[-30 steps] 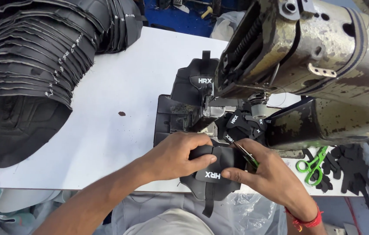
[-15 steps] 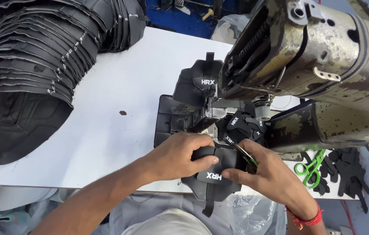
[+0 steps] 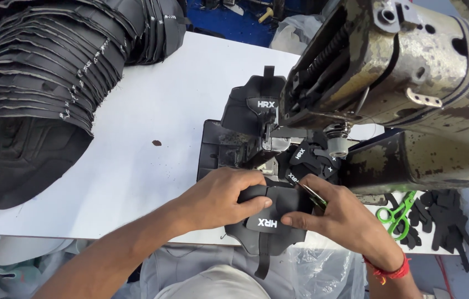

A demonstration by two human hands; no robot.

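My left hand point(image 3: 220, 198) and my right hand point(image 3: 338, 215) pinch a black padded fabric piece point(image 3: 270, 221) with a white printed mark, just in front of the needle area of a worn industrial sewing machine point(image 3: 411, 83). The left thumb and fingers press the piece's upper left edge. Fingers of the right hand hold its right edge, with a thin greenish tool point(image 3: 313, 195) tucked in that hand. Small black label tabs point(image 3: 306, 160) lie under the presser foot. A second black piece point(image 3: 254, 108) sits behind the machine head.
A tall curved stack of black moulded pieces point(image 3: 40, 94) fills the left of the white table point(image 3: 151, 111). Green scissors point(image 3: 398, 213) and several small black cut pieces point(image 3: 439, 221) lie at the right, under the machine arm. A clear plastic bag point(image 3: 323, 271) hangs below the table edge.
Both hands stay on the black piece with only slight shifts. The piece sits a touch closer to me.
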